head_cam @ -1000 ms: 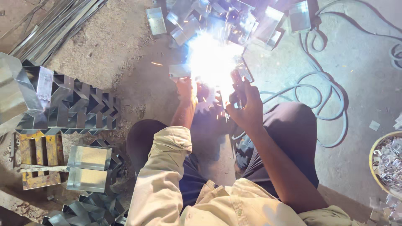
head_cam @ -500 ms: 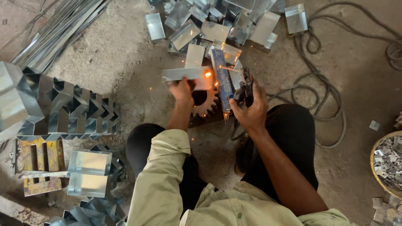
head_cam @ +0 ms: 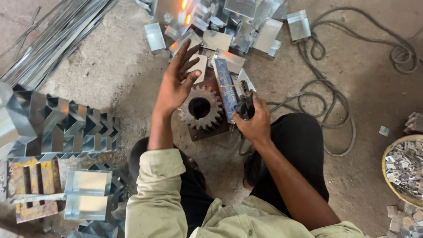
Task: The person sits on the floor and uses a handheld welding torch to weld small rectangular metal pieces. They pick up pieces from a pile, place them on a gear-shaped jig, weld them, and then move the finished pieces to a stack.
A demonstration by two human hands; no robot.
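So my left hand (head_cam: 176, 83) is up w/ fingers spread, holding nothing, hovering just above the rusty gear (head_cam: 202, 108). Right hand (head_cam: 252, 121) is clamped round the dark welding holder (head_cam: 245, 105), right beside the blue metal strip (head_cam: 224, 88). Basket (head_cam: 387, 176) at far right is full of small metal bits (head_cam: 405, 165).

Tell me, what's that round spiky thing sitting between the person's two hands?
In the head view, a rusty toothed gear lies on a dark plate between the open left hand and the right hand gripping a dark tool.
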